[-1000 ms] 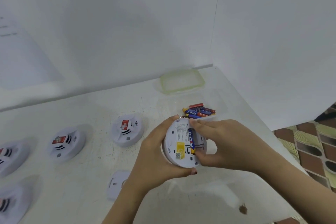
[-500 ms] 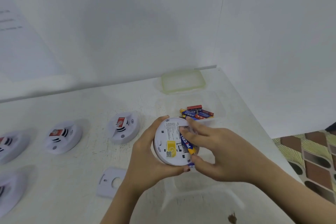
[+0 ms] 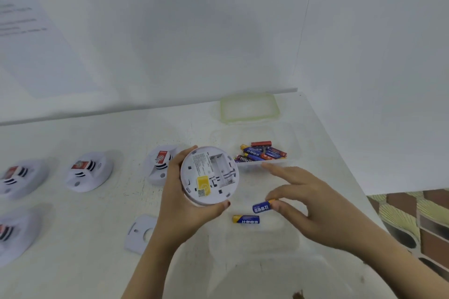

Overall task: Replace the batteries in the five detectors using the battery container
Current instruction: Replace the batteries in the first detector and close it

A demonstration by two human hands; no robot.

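My left hand point(image 3: 177, 204) grips a round white detector point(image 3: 209, 175) turned back-side up, its battery bay bare. My right hand point(image 3: 313, 204) pinches a blue and yellow battery point(image 3: 262, 207) between thumb and finger, just right of the detector. A second blue battery point(image 3: 246, 219) lies on the table below it. A clear battery container point(image 3: 295, 150) behind my right hand holds several batteries point(image 3: 261, 153). Several other white detectors stand face up to the left, the nearest point(image 3: 159, 165) partly behind my left hand, another point(image 3: 88, 171) farther left.
A green-rimmed lid point(image 3: 249, 107) lies behind the container by the wall. A white detector back plate point(image 3: 139, 233) lies beside my left forearm. Another clear container point(image 3: 255, 238) stands under my right hand. The table's right edge point(image 3: 359, 192) drops to a patterned floor.
My right hand has pulled the batteries out of the detector and moved right and down; one battery now lies on the table, the other stays pinched. The bay is now bare.
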